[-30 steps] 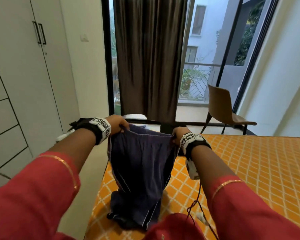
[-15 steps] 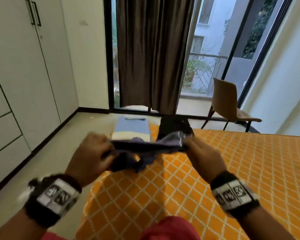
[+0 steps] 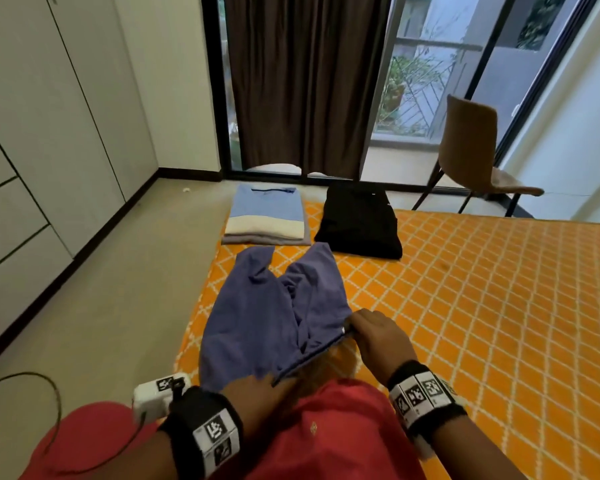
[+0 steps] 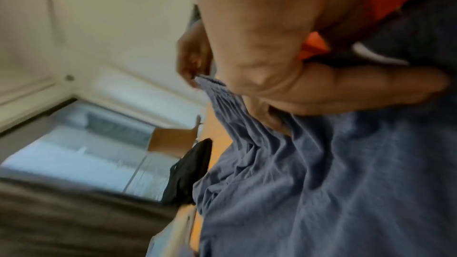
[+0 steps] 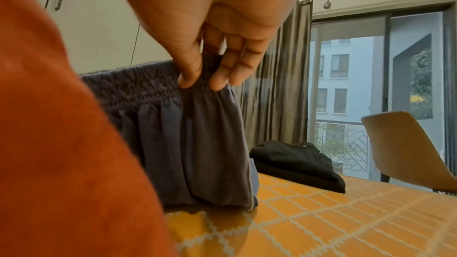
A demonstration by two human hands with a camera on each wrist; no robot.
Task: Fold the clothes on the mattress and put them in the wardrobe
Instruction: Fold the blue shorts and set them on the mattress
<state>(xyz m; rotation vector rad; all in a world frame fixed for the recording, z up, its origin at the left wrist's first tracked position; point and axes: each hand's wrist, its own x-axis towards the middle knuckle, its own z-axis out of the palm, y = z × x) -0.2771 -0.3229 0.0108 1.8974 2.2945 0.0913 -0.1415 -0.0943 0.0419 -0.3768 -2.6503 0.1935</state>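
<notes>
Blue-purple shorts (image 3: 278,313) lie spread on the orange mattress (image 3: 482,306), legs pointing away from me, waistband nearest me and slightly lifted. My right hand (image 3: 368,329) pinches the elastic waistband (image 5: 158,85) at its right end between thumb and fingers. My left hand (image 3: 257,393) grips the waistband's left end, with the shorts (image 4: 321,183) hanging below the fist. At the mattress's far corner sit a folded light-blue and cream pile (image 3: 265,216) and a folded black pile (image 3: 359,225). The white wardrobe (image 3: 32,133) stands along the left wall, doors closed.
A brown chair (image 3: 471,157) stands beyond the mattress's far edge by the glass doors, and a dark curtain (image 3: 302,81) hangs behind the piles. Grey floor (image 3: 101,289) runs between the mattress and the wardrobe. A black cable (image 3: 32,386) loops on the floor at lower left.
The shorts, held up hanging a second ago, were swung forward and now lie spread on the mattress. Both hands came down toward me, still holding the waistband.
</notes>
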